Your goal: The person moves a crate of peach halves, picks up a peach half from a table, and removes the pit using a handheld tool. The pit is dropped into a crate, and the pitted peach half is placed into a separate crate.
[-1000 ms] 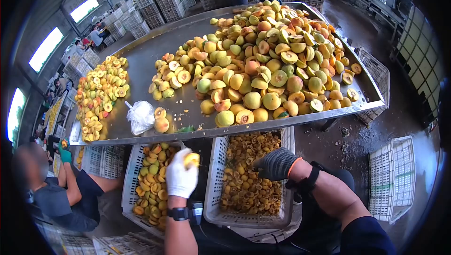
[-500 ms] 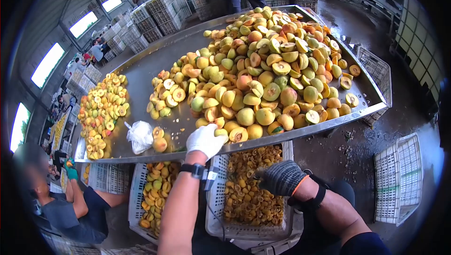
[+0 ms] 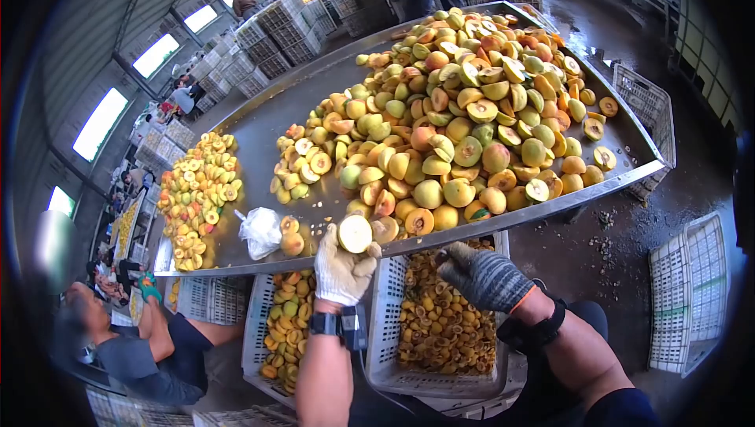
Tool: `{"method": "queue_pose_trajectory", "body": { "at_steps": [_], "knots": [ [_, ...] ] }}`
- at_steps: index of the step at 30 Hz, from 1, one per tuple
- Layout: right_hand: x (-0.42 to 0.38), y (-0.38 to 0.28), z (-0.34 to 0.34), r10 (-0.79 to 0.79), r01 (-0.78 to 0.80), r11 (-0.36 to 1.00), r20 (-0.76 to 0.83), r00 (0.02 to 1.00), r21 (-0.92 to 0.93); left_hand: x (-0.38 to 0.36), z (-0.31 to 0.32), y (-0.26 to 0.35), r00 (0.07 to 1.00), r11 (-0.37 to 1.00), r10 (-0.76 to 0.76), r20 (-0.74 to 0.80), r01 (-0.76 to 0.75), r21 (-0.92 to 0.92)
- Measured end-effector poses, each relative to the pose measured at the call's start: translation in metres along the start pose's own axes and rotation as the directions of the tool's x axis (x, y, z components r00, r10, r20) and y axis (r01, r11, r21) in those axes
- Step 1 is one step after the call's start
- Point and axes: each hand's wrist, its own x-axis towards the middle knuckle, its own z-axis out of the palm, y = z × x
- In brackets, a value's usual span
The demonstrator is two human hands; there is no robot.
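My left hand [image 3: 340, 276], in a white glove, grips a peach half [image 3: 355, 233] at the near edge of the metal table [image 3: 314, 205]. Its pale cut face is turned up toward me. My right hand [image 3: 481, 277], in a grey knitted glove, is curled closed above the crate of brown, scooped-out scraps [image 3: 444, 333]. Something small and dark shows at its fingertips, but I cannot make it out. A big heap of halved peaches [image 3: 425, 136] covers the table just beyond my hands.
A white plastic bag [image 3: 259, 232] lies on the table, with a smaller peach pile [image 3: 200, 191] at its left end. Below the edge stands a crate of peach halves [image 3: 287, 325]. Another person [image 3: 138, 340] sits at left. White crates [image 3: 688, 293] stand on the wet floor at right.
My left hand has picked up a peach half from the heap's near edge and drawn it back, turning the cut face up. My right hand stays over the scrap crate. The view has shifted slightly.
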Motion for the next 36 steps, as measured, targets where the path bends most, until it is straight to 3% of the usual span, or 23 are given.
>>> {"method": "queue_pose_trajectory", "body": {
  "at_steps": [1,3,4,5,7,9,11,13,14,17,19,21,22,24,25,26,27,28,29,31,32,33,36],
  "knots": [
    [0.0,-0.008,0.002,0.003,0.016,0.979,-0.092,0.996,0.205,-0.013,0.001,-0.007,0.999,0.999,0.034,-0.011,-0.034,-0.041],
    [0.0,-0.023,0.003,0.03,-0.017,0.971,-0.051,0.998,0.239,-0.032,-0.006,-0.02,0.998,0.998,0.056,-0.04,-0.057,-0.026],
    [0.002,-0.026,0.009,-0.03,0.057,0.957,-0.098,0.995,0.283,-0.04,-0.01,-0.029,0.994,0.993,0.107,-0.023,-0.106,0.059],
    [0.004,-0.029,0.015,-0.085,0.128,0.937,-0.145,0.986,0.324,-0.046,-0.013,-0.034,0.996,0.997,0.079,-0.035,-0.079,0.021],
    [0.007,-0.037,0.028,-0.124,0.164,0.94,-0.15,0.981,0.301,-0.051,-0.007,-0.044,0.981,0.988,0.152,-0.123,-0.151,0.015],
    [0.011,-0.04,0.043,-0.275,0.329,0.9,-0.212,0.938,0.287,-0.051,-0.016,-0.05,0.968,0.979,0.203,-0.146,-0.205,0.005],
    [0.014,-0.041,0.054,-0.253,0.308,0.903,-0.21,0.944,0.298,-0.048,-0.022,-0.053,0.954,0.967,0.25,-0.165,-0.254,-0.004],
    [0.018,-0.047,0.059,-0.255,0.306,0.921,-0.221,0.941,0.24,-0.047,-0.024,-0.053,0.942,0.942,0.332,-0.046,-0.329,0.064],
    [0.019,-0.049,0.06,-0.269,0.325,0.914,-0.237,0.933,0.244,-0.045,-0.031,-0.054,0.943,0.945,0.328,0.064,-0.328,-0.005],
    [0.02,-0.054,0.064,-0.281,0.302,0.951,-0.232,0.931,0.062,-0.039,-0.028,-0.058,0.926,0.93,0.365,0.094,-0.367,0.0],
    [0.022,-0.057,0.064,-0.266,0.282,0.959,-0.221,0.938,0.041,-0.038,-0.03,-0.058,0.935,0.941,0.338,0.109,-0.333,-0.061],
    [0.026,-0.056,0.069,-0.198,0.284,0.925,-0.317,0.927,0.253,-0.039,-0.027,-0.056,0.951,0.953,0.301,0.068,-0.298,-0.052],
    [0.028,-0.058,0.066,-0.204,0.288,0.924,-0.315,0.927,0.25,-0.039,-0.026,-0.053,0.949,0.951,0.308,0.068,-0.305,-0.056],
    [0.027,-0.06,0.056,0.043,0.116,0.795,-0.245,0.969,0.595,-0.042,-0.022,-0.047,0.93,0.944,0.325,0.169,-0.33,-0.001],
    [0.027,-0.057,0.053,0.038,0.116,0.8,-0.243,0.969,0.588,-0.046,-0.018,-0.043,0.928,0.942,0.332,0.169,-0.335,-0.009],
    [0.028,-0.053,0.048,0.103,0.035,0.76,-0.174,0.979,0.649,-0.051,-0.011,-0.037,0.923,0.849,0.337,0.188,-0.384,0.363],
    [0.03,-0.049,0.044,0.166,-0.048,0.714,-0.102,0.981,0.699,-0.052,-0.007,-0.033,0.918,0.628,0.338,0.207,-0.383,0.677],
    [0.032,-0.045,0.046,0.141,0.005,0.71,-0.15,0.979,0.704,-0.047,-0.017,-0.036,0.811,0.404,0.44,0.386,-0.563,0.721],
    [0.03,-0.046,0.043,0.134,0.011,0.723,-0.156,0.979,0.69,-0.048,-0.017,-0.039,0.802,0.408,0.452,0.392,-0.576,0.709],
    [0.026,-0.053,0.037,0.175,-0.058,0.639,-0.072,0.982,0.767,-0.052,-0.01,-0.04,0.756,0.289,0.478,0.447,-0.616,0.733],
    [0.026,-0.051,0.039,0.155,-0.032,0.669,-0.098,0.983,0.742,-0.054,-0.006,-0.035,0.733,0.159,0.459,0.501,-0.623,0.766],
    [0.025,-0.052,0.039,0.149,-0.026,0.677,-0.103,0.983,0.736,-0.055,-0.003,-0.034,0.726,0.158,0.467,0.505,-0.631,0.76],
    [0.023,-0.05,0.044,0.162,-0.085,0.756,-0.06,0.985,0.649,-0.051,-0.011,-0.038,0.814,0.475,0.464,0.349,-0.561,0.678]
  ]
}}
